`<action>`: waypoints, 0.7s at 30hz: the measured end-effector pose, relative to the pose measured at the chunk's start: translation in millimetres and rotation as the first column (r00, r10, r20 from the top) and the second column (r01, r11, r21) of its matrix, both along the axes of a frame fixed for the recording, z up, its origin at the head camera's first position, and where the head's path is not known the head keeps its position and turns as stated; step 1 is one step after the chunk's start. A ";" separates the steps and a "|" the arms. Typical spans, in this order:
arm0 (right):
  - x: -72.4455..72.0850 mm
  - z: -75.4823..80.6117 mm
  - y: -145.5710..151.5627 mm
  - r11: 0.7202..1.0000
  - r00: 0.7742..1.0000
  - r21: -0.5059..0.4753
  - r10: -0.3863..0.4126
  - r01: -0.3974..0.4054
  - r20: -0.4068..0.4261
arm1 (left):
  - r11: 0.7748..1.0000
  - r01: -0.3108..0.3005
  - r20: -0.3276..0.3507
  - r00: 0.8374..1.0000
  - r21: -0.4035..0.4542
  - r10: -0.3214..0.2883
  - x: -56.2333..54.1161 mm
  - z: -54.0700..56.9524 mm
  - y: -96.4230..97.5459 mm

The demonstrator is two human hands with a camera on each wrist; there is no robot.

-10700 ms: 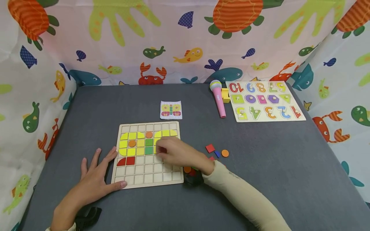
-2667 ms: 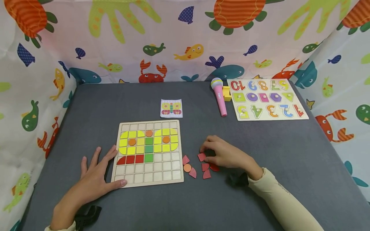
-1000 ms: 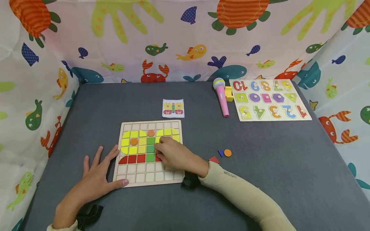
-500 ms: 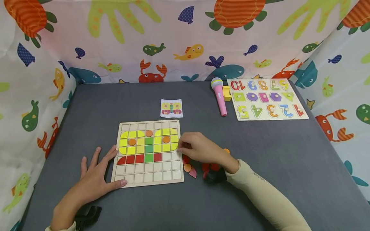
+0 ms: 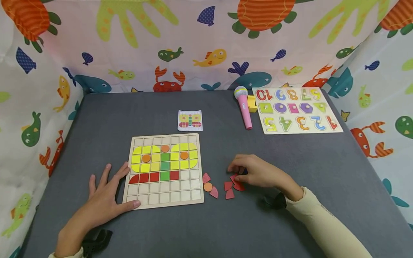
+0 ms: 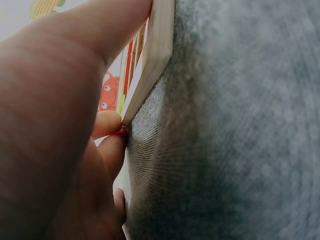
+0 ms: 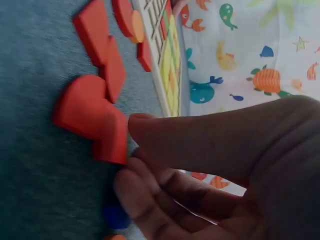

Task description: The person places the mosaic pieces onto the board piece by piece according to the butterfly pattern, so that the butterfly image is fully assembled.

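Note:
A wooden grid board (image 5: 162,200) carries yellow, orange, green and red flat tiles. My left hand (image 5: 104,199) has its fingers spread, fingertips at the board's left edge and thumb on its near left corner. In the left wrist view, the thumb (image 6: 75,37) overlaps the board's edge. My right hand (image 5: 258,172) hovers low over loose red tiles, thumb and forefinger apart. Their tips are right at the edges of a red square tile (image 7: 115,132), which overlaps a red quarter-round tile (image 7: 82,105). A blue piece (image 7: 116,216) lies beneath the fingers.
An orange disc (image 5: 208,187) and several red tiles lie right of the board. A picture card (image 5: 190,120) with a butterfly pattern lies behind it. A pink toy microphone (image 5: 243,109), a yellow block (image 5: 252,104) and a number puzzle board (image 5: 300,129) sit at the back right.
Since the earliest frame, yellow, orange, green and red tiles have been added to the board, latest a red square right of the green column. My right hand has moved from the board rightward to the loose tiles.

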State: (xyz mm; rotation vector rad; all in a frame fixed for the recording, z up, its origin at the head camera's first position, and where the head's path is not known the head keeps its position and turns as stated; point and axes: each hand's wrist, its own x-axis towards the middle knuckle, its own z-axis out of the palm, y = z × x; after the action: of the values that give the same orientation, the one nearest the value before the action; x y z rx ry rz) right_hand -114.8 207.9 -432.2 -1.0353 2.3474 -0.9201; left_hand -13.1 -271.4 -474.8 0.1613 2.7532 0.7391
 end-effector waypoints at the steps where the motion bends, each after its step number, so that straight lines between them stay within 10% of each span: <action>1: 1.0 -1.5 1.5 1.000 1.000 -0.002 0.001 -0.001 0.004 | 1.000 0.000 -0.001 1.000 -0.002 0.000 0.0 0.3 -0.4; 21: 17.6 -11.7 -2.5 0.993 0.996 -0.081 -0.091 0.092 0.019 | 1.000 0.009 0.005 1.000 -0.011 -0.009 0.0 0.1 -0.5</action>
State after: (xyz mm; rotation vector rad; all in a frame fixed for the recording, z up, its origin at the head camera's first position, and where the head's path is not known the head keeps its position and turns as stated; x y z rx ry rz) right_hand -97.1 205.5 -443.8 -0.9553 2.3794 -1.0620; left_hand -13.0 -271.9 -474.6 0.1693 2.7494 0.7203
